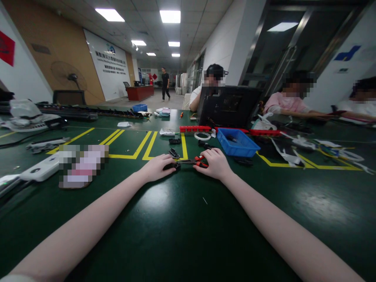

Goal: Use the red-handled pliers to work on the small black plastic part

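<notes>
My right hand (217, 163) is closed around the red-and-black handles of a pair of pliers (201, 162). Their jaws point left and reach the small black part under my left hand (157, 167). The fingers of that hand are curled on this black piece (175, 166), which is mostly covered, so its kind does not show. Just beyond lies a dark, shiny small part (174, 153), and behind it another black plastic piece (174, 141). A thin pale sliver (205, 201) lies on the green table (188, 235) between my forearms.
A blue bin (237, 143) with something dark inside stands beyond my right hand, near red strips (195, 129) and a white ring (202, 136). A white power strip (41, 167) is at left. Co-workers sit across the table behind a large black panel (227, 105).
</notes>
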The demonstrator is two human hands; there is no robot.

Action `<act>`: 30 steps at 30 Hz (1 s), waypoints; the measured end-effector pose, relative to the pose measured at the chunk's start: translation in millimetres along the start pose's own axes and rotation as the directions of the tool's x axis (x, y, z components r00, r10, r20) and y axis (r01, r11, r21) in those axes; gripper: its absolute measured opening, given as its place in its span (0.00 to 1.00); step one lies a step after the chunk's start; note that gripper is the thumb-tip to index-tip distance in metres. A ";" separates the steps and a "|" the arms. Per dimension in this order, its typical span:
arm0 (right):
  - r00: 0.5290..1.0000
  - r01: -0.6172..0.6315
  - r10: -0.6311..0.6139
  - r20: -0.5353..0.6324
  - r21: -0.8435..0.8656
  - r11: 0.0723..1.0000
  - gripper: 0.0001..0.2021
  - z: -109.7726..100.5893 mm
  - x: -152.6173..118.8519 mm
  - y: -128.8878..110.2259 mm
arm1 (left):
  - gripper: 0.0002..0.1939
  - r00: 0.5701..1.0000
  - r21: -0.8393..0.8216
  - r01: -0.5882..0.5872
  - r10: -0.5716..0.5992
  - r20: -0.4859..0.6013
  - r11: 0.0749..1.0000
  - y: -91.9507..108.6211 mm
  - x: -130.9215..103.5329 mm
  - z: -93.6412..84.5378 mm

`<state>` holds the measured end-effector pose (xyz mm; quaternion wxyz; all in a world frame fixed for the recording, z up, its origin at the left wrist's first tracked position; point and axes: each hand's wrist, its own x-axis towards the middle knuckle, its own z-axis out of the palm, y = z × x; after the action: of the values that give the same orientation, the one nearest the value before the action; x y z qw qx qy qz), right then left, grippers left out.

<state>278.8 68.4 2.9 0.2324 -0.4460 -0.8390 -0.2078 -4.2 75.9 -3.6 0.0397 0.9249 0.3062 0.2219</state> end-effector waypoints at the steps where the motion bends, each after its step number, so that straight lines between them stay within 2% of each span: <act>1: 1.000 0.004 -0.004 -0.005 0.004 1.000 0.22 -0.1 0.0 0.1 | 0.10 1.000 -0.003 -0.004 0.004 -0.002 1.000 0.1 -0.2 -0.1; 11: 0.996 0.087 -0.086 0.022 -0.023 0.996 0.23 -2.4 -0.4 0.0 | 0.14 0.998 0.040 -0.056 0.056 0.007 0.998 -0.9 -1.3 -0.4; 19: 0.998 0.055 -0.056 -0.029 -0.036 0.998 0.22 -2.1 -1.0 -1.1 | 0.12 0.998 0.050 -0.065 0.065 -0.004 0.997 0.2 -1.7 -0.8; 30: 0.996 0.094 -0.094 0.000 -0.064 0.994 0.21 -3.4 -1.1 -1.8 | 0.11 0.996 0.067 -0.092 0.092 0.008 0.994 -1.0 -2.8 -1.1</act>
<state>278.5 64.9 4.8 0.2092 -0.4130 -0.8516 -0.2460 -7.3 75.0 -3.9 -0.0008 0.9393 0.2705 0.2110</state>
